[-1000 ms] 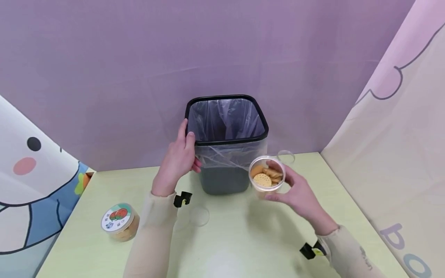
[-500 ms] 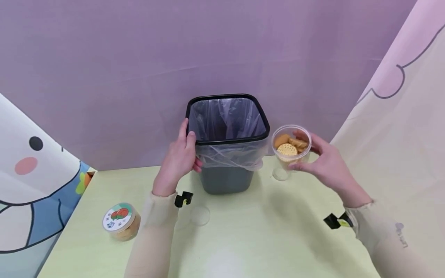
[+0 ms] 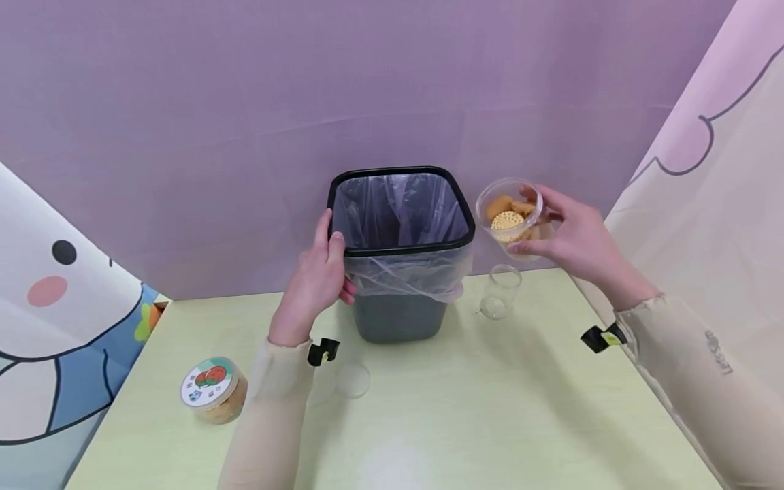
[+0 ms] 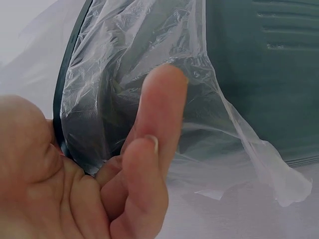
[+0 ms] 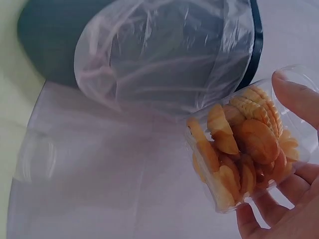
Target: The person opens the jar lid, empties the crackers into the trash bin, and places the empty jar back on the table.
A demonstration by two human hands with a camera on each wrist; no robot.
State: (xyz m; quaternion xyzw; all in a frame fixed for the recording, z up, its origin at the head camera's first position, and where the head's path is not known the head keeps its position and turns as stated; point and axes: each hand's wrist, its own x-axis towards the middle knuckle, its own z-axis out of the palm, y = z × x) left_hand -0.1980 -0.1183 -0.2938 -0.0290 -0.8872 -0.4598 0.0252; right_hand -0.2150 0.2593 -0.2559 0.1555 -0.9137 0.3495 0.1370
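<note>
In the head view a dark trash can (image 3: 401,320) with a black rim and a clear plastic liner (image 3: 407,272) stands at the back of the table. My left hand (image 3: 314,282) grips its left front corner, thumb at the rim and fingers below, against the liner in the left wrist view. My right hand (image 3: 578,235) holds a clear plastic cup (image 3: 503,242) of cookies (image 3: 507,220) by its side. The cup is raised to the right of the can, close to its rim and tilted toward it. In the right wrist view the cookies (image 5: 256,139) show through the wall.
Below the raised cup, a clear plastic jar (image 3: 501,292) stands on the table (image 3: 429,415). A round clear lid (image 3: 352,380) lies in front of the can. A lidded tub (image 3: 214,391) with a tomato label sits at the left. Purple cloth (image 3: 245,136) hangs behind.
My right hand has carried the cup of cookies from in front of the can, to the right and then up beside its rim, uncovering the jar. The left hand stays put.
</note>
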